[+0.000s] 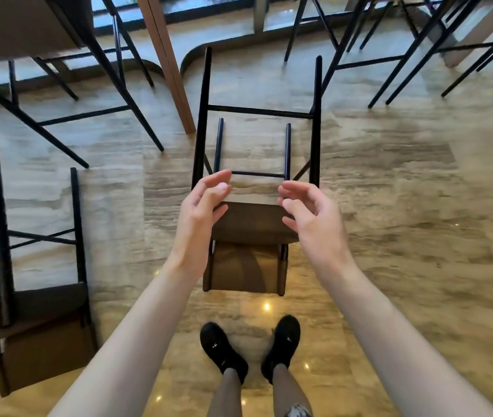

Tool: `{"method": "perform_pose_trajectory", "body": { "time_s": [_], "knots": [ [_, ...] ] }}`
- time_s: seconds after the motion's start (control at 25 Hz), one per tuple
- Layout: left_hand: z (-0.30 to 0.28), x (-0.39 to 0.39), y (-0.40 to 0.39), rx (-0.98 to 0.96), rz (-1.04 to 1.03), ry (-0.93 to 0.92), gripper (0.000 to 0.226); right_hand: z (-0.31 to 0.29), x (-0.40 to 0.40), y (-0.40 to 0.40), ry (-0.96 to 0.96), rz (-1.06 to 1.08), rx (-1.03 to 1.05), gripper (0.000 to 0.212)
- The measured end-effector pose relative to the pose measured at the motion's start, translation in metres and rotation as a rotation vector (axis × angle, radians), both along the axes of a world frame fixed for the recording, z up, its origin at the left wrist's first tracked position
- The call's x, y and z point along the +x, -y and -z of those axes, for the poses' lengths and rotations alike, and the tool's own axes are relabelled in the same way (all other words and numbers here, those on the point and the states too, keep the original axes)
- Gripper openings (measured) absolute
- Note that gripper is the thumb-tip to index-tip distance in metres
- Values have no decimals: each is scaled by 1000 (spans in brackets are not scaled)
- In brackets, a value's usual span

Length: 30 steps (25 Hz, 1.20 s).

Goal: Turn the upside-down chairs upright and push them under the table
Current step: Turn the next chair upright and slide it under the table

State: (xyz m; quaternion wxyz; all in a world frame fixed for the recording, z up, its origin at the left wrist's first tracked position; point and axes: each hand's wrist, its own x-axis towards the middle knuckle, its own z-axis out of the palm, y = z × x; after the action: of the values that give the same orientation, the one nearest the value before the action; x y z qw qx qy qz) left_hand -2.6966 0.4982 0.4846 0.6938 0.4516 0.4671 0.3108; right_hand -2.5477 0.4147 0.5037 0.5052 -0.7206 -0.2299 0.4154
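Chair [251,224] lies overturned just beyond both hands' loosely curled fingers [218,185].

A restaurant or café dining room is showing here: polished marble floor [389,182], many matching black-legged chairs [248,224], tables [13,22], big windows [209,7].

From my remote feed: both forearms bare to the lower edge of view, no sleeves, no watch or rings that I can see on the left hand [200,218] or the right hand [314,218]. Lower legs bare as well. Black low-top shoes [222,347], each with a small white mark on the upper. A scrap of grey-and-white patterned fabric [298,410] shows at the bottom edge; I cannot identify the garment
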Motion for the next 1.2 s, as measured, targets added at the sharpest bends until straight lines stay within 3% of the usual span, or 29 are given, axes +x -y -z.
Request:
{"method": "perform_pose_trajectory", "body": {
  "time_s": [0.4,0.64,0.88,1.0,1.08,1.2],
  "knots": [
    [207,-9,69,-231,-42,-130,27,196,-6,63,-27,48,-253,21],
    [338,-30,99,-403,-94,-219,31,348,-11,88,-16,48,-411,20],
    [467,-52,94,-393,-109,-330,19,501,-4,102,20,38,-573,17],
    [541,-58,78,-363,-124,-384,18,579,18,105,110,33,-612,27],
    [591,-63,68,-320,-174,-434,24,630,34,106,164,48,-666,41],
    [670,-77,56,-219,-227,-596,61,706,47,115,233,135,-656,56]
  ]
}}
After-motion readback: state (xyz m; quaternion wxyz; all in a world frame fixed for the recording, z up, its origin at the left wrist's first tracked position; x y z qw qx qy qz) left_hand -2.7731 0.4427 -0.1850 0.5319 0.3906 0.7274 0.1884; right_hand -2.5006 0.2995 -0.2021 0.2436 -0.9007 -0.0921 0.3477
